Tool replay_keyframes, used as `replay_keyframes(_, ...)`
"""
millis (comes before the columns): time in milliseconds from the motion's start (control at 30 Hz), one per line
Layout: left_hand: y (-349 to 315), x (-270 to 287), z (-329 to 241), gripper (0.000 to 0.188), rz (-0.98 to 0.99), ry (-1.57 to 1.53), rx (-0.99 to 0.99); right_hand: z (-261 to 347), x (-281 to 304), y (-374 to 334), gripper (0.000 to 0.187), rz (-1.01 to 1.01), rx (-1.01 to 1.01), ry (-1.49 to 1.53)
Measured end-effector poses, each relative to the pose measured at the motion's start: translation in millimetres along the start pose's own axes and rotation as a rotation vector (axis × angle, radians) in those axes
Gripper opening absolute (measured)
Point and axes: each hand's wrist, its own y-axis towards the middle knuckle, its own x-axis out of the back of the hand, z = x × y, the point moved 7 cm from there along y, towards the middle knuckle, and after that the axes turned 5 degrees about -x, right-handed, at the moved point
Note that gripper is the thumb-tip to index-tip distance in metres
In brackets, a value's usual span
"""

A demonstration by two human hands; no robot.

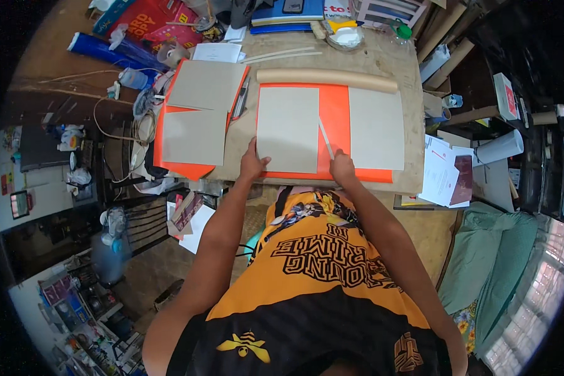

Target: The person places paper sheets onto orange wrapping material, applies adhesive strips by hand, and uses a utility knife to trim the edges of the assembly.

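Note:
On the table lies a bright orange sheet (334,103) with a grey board (288,125) on its left part and another grey board (377,128) on its right. An orange gap shows between the boards. My right hand (342,168) pinches the near end of a narrow pale strip (325,136), which slants over that gap, its far end at the left board's right edge. My left hand (254,161) rests at the left board's near left edge, thumb apart from the fingers, holding nothing.
Left of the sheet is a stack of grey boards (197,135) with orange sheets, a dark cutter-like tool (239,100) beside it. A brown paper roll (326,80) lies behind. Thin strips (282,55), a white-filled tub (346,37) and a blue roll (106,55) are farther back.

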Motion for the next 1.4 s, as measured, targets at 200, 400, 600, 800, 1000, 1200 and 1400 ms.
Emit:
replay_keyframes(200,-3.4,-0.1,4.0,0.081,-0.036,-0.025,-0.075,-9.7,6.7,-2.9,0.023,-0.075,0.031,0.037)
replay_keyframes(400,-8.4,-1.1,22.5,0.069,-0.051,-0.126,-0.003,-28.8,18.3,-15.9,0.028,-0.146,0.062,0.011)
replay_keyframes(600,-7.0,1.6,21.8,0.062,-0.137,-0.063,-0.071,-32.8,30.2,-33.2,0.028,-0.189,0.058,0.021)
replay_keyframes(800,-0.6,-1.1,9.2,0.055,-0.097,0.012,0.039,-43.1,33.9,-36.4,0.027,-0.258,0.067,0.033)
replay_keyframes(1000,-4.9,-6.6,14.4,0.051,-0.079,0.022,0.114,-63.4,43.9,-46.2,0.023,-0.374,0.073,0.036)
replay_keyframes(1200,-12.2,-7.0,23.3,0.041,-0.222,-0.074,0.108,-79.0,56.0,-59.3,0.021,-0.428,0.087,0.010)
replay_keyframes(1400,-10.1,-9.4,34.6,0.035,-0.262,-0.024,0.233,-55.1,76.1,-61.8,0.026,-0.492,0.122,-0.023)
